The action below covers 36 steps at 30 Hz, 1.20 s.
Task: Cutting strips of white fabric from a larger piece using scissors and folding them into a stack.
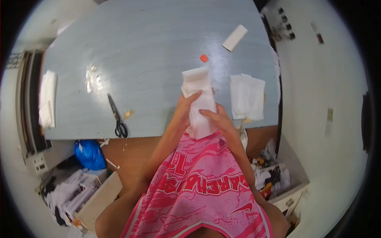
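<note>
A folded strip of white cloth (198,79), several layers thick, is held up in front of my chest over the near edge of the table. My left hand (185,108) grips it from the left side, thumb laid across the top. On the other side my right hand (219,118) holds it lower down, thumb also pressed on the upper face. The fingers of both hands are mostly hidden behind the cloth. To the right of my hands lies a stack of white cloth pieces (248,97). Black-handled scissors (115,117) rest on the table to the left.
The blue-grey table (154,43) carries a small orange piece (204,58), a white rectangular block (235,37) and another white cloth bundle (48,99) at its left edge. Below stand a blue plastic bag (89,154) and open boxes of cloth on both sides.
</note>
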Each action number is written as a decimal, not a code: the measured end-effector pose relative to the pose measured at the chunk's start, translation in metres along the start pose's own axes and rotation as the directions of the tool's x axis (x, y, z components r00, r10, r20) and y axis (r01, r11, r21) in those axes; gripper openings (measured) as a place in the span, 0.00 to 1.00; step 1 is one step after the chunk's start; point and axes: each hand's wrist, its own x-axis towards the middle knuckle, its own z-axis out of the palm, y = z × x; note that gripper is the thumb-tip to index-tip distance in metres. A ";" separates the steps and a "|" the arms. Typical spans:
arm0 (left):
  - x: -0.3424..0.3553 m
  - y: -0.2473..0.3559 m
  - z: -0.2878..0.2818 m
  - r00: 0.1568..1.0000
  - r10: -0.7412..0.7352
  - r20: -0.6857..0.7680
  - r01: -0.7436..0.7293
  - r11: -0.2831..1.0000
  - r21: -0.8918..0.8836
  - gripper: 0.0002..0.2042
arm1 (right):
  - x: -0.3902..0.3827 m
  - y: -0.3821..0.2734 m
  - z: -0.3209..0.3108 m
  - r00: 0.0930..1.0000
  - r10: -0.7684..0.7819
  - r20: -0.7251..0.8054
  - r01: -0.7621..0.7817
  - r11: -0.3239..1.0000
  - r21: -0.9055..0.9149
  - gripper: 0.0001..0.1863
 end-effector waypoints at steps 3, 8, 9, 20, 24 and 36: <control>0.006 -0.003 -0.003 1.000 0.015 -0.015 -0.016 0.996 -0.086 0.22 | -0.015 0.014 -0.002 0.997 -0.035 -0.074 0.028 0.996 -0.083 0.23; 0.034 -0.020 -0.004 0.981 -0.146 0.129 0.167 0.970 -0.176 0.26 | -0.048 0.007 -0.025 0.994 -0.022 -0.109 0.004 0.986 -0.166 0.25; 0.040 -0.026 -0.003 0.977 -0.158 0.143 0.182 0.969 -0.169 0.27 | -0.054 0.008 -0.033 0.994 0.001 -0.110 -0.024 0.977 -0.211 0.25; 0.210 -0.201 -0.004 0.981 -0.155 -0.119 0.160 0.986 0.038 0.21 | -0.046 0.055 -0.216 0.911 0.125 -0.392 -0.097 0.991 0.090 0.26; 0.254 -0.237 0.022 0.929 -0.219 -0.297 0.262 0.959 0.112 0.19 | -0.026 0.052 -0.270 0.885 0.108 -0.453 -0.098 0.994 0.045 0.24; 0.269 -0.321 0.016 0.751 0.623 -0.220 0.146 0.167 0.975 0.21 | 0.011 0.130 -0.355 0.913 0.066 -0.404 -0.159 0.966 -0.203 0.23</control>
